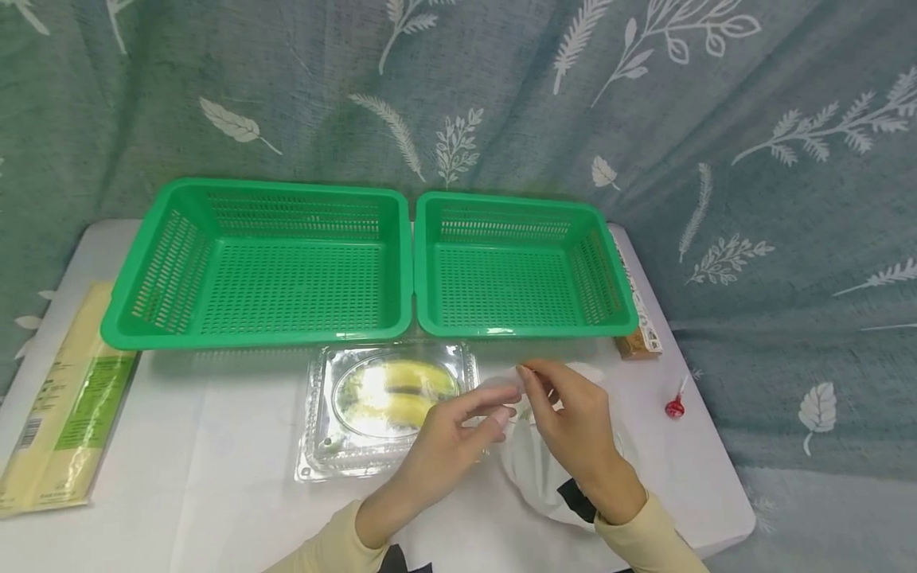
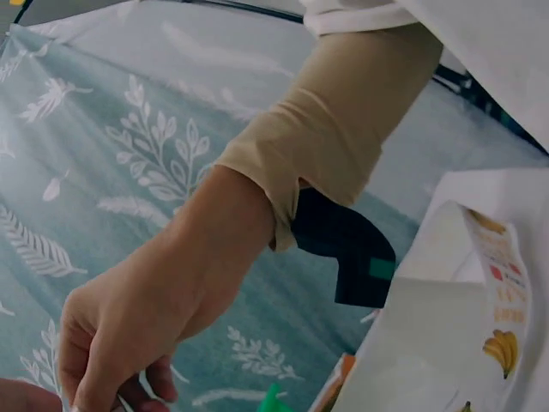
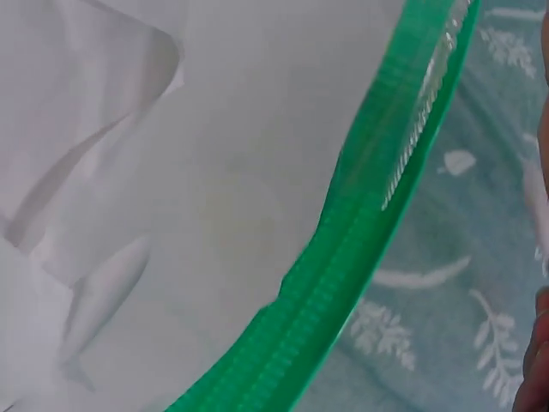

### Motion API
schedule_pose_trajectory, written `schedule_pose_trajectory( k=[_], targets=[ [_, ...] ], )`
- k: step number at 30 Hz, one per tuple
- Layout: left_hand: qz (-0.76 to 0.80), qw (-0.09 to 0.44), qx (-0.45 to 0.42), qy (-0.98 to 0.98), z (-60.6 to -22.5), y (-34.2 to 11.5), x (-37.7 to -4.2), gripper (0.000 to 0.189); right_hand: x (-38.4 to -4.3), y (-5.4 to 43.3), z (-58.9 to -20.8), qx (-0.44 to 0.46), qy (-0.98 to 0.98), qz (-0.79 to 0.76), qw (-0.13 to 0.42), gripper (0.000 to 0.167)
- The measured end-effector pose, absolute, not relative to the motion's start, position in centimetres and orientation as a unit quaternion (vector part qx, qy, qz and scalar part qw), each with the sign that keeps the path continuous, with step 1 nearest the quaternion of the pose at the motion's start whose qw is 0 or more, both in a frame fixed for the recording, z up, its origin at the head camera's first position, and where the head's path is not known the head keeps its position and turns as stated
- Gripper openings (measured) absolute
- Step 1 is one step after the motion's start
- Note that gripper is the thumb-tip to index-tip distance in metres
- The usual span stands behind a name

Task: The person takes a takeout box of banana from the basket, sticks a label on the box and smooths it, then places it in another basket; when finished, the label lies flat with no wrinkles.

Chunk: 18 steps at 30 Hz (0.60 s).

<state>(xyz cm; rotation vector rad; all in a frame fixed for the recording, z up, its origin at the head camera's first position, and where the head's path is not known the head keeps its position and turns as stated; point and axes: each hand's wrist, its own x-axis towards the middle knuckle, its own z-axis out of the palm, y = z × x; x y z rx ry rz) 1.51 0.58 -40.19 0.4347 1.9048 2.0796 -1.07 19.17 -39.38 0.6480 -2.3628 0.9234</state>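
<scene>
In the head view both hands meet over a crumpled white bag [image 1: 526, 469] on the table. My right hand [image 1: 573, 410], also large in the left wrist view, pinches a thin whitish film [image 1: 501, 383] between thumb and forefinger. From the left, my left hand [image 1: 454, 430] holds the same film with its fingertips close by. I cannot tell whether the film is part of the bag. The left wrist view shows a white printed band [image 2: 508, 318] with a banana picture. A clear clamshell box [image 1: 311, 454] with yellow bananas [image 1: 419, 378] lies beside my left hand.
Two green baskets [image 1: 258, 344] [image 1: 526, 330] stand side by side along the table's back. A yellow packet [image 1: 68, 414] lies at the left edge. At the right are a brown box [image 1: 641, 342] and a red lollipop [image 1: 675, 407]. A leaf-patterned curtain [image 1: 501, 95] hangs behind.
</scene>
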Motion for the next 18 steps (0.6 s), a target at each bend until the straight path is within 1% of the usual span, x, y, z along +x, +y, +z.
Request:
schedule_pose_trajectory(
  k=[2, 6, 8, 14, 18],
  targets=[
    [0.729, 0.140, 0.144, 0.654, -40.2, 0.4, 1.5, 0.037, -1.1, 18.7, -39.5, 0.256, -0.867, 0.336, 0.263, 0.005],
    [0.745, 0.136, 0.126, 0.641, -40.3, 0.1, 1.5, 0.038, -1.0, 18.0, -39.6, 0.286, -0.859, 0.325, 0.272, 0.014],
    [0.752, 0.136, 0.115, 0.635, -40.3, 0.0, 1.4, 0.038, -1.0, 17.7, -39.6, 0.297, -0.857, 0.321, 0.274, 0.016],
    [0.765, 0.136, 0.085, 0.624, -40.6, -0.5, 1.4, 0.038, -0.8, 17.0, -39.7, 0.310, -0.856, 0.316, 0.265, 0.019],
    [0.773, 0.129, 0.043, 0.620, -40.6, -0.8, 1.4, 0.034, -0.6, 16.5, -39.7, 0.319, -0.858, 0.307, 0.258, 0.020]
  ],
)
